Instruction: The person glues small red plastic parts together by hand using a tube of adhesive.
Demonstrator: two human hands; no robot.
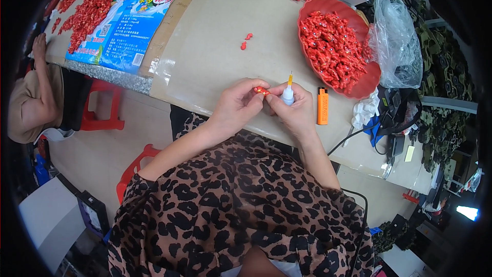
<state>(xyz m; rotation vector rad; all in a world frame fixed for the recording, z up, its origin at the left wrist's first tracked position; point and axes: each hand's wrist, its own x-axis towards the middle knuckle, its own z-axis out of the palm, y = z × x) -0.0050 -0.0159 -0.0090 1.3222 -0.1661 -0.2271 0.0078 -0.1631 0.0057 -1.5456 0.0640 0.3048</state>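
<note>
My left hand (233, 105) pinches a small shiny red figurine (262, 91) with gold-coloured marks, just over the table's front edge. My right hand (298, 115) is closed around a small white bottle (288, 96) with a thin yellow tip pointing up. Its thumb and finger also reach the red piece, and the two hands nearly touch. Farther in, two small red pieces (243, 45) lie on the table. An orange lighter (322, 106) lies just right of my right hand. Beyond it is a scalloped red bowl (375, 76) heaped with similar red pieces.
A blue printed cardboard sheet (134, 36) carries a pile of red pieces (96, 11) at the far left. Another person's arm (43, 79) rests at that side, by a red stool (102, 105). Crumpled clear plastic (395, 38), white tissue (365, 110) and a dark cable (353, 136) lie right.
</note>
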